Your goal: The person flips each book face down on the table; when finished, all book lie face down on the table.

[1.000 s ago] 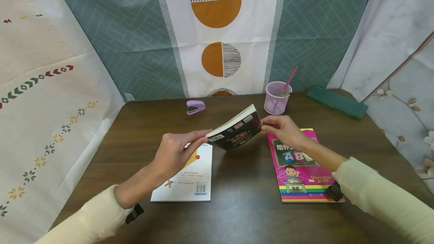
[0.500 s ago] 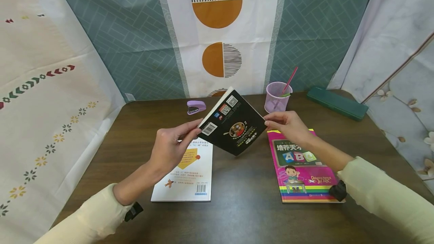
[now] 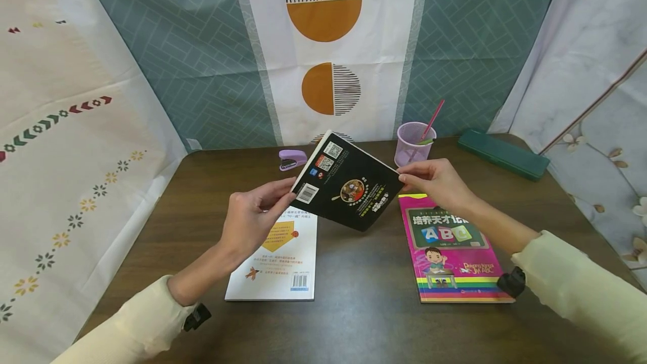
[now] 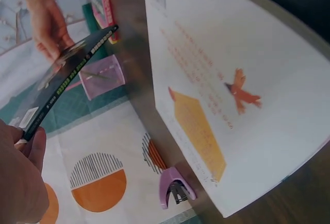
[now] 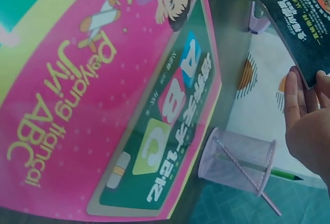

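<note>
Held tilted above the middle of the table is a black book (image 3: 349,184), its cover with a barcode and QR codes facing the head camera. My left hand (image 3: 255,215) pinches its left corner between thumb and fingers, beside the barcode. At the opposite corner my right hand (image 3: 437,184) pinches it too. Under the left hand lies a white book (image 3: 283,263), partly covered by that hand. A pink ABC book (image 3: 455,263) lies below the right forearm. In the left wrist view the black book's spine (image 4: 69,77) shows between both hands.
Behind the black book stands a purple stapler (image 3: 292,159). A lilac mesh pen cup (image 3: 411,148) holds a red pencil (image 3: 432,119) and something green. At the back right lies a green pencil case (image 3: 502,153). Patterned cloth (image 3: 202,60) hangs behind the table.
The black book has tipped up and turned so its cover faces the camera, and shifted slightly left. My right hand has risen a little; my left has moved slightly left.
</note>
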Available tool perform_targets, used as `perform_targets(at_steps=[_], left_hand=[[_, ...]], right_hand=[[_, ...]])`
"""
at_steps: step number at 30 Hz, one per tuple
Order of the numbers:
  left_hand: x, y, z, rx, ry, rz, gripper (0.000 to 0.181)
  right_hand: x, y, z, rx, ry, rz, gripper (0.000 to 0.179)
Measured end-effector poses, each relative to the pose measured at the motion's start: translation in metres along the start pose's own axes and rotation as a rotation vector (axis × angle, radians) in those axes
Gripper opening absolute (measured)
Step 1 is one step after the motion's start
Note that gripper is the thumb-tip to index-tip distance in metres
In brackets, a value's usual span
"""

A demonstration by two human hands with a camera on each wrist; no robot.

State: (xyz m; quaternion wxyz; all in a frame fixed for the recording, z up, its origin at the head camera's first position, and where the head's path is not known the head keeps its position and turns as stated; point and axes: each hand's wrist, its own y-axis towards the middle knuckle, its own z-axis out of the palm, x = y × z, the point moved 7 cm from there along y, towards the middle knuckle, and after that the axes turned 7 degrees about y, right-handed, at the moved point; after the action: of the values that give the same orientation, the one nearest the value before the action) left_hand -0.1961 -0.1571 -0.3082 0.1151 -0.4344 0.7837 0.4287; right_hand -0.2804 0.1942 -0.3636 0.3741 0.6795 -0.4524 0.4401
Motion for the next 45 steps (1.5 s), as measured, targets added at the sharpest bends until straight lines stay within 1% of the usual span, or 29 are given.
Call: perform_targets(at_steps=[4,9,13,16,19,23,29,33,36,41,45], left_hand=[[0.004,-0.006,0.005,0.035,-0.009,-0.037,0.040],[0.007,-0.012,0.012,0.080,0.015,-0.078,0.041],[0.010,-0.016,0.015,0.106,0.036,-0.117,0.038],[0.011,-0.021,0.017,0.128,0.046,-0.149,0.038],[0.013,-0.026,0.019,0.132,0.049,-0.161,0.038],[0.014,-0.033,0.022,0.130,0.020,-0.165,0.036],[0.015,-0.046,0.032,0.153,0.003,-0.204,0.033],[0.017,-0.057,0.041,0.170,-0.058,-0.253,0.030],[0.020,-0.067,0.049,0.192,-0.123,-0.305,0.028],[0.023,-0.080,0.061,0.221,-0.213,-0.417,0.027],[0.023,-0.087,0.069,0.220,-0.325,-0.504,0.026]], right_hand=[[0.004,0.000,-0.003,-0.008,-0.016,0.003,0.028],[0.008,0.001,-0.007,-0.027,-0.033,0.030,0.030],[0.012,0.003,-0.009,-0.033,-0.038,0.034,0.031],[0.016,0.004,-0.009,-0.028,-0.048,0.025,0.031],[0.021,0.006,-0.010,-0.029,-0.066,0.014,0.030],[0.026,0.009,-0.010,-0.034,-0.089,-0.005,0.028],[0.037,0.012,-0.008,-0.028,-0.117,-0.052,0.026],[0.040,0.016,-0.004,-0.019,-0.114,-0.081,0.023],[0.041,0.019,-0.001,-0.014,-0.113,-0.098,0.022],[0.042,0.025,0.006,-0.006,-0.117,-0.113,0.020],[0.042,0.029,0.010,-0.003,-0.117,-0.113,0.019]])
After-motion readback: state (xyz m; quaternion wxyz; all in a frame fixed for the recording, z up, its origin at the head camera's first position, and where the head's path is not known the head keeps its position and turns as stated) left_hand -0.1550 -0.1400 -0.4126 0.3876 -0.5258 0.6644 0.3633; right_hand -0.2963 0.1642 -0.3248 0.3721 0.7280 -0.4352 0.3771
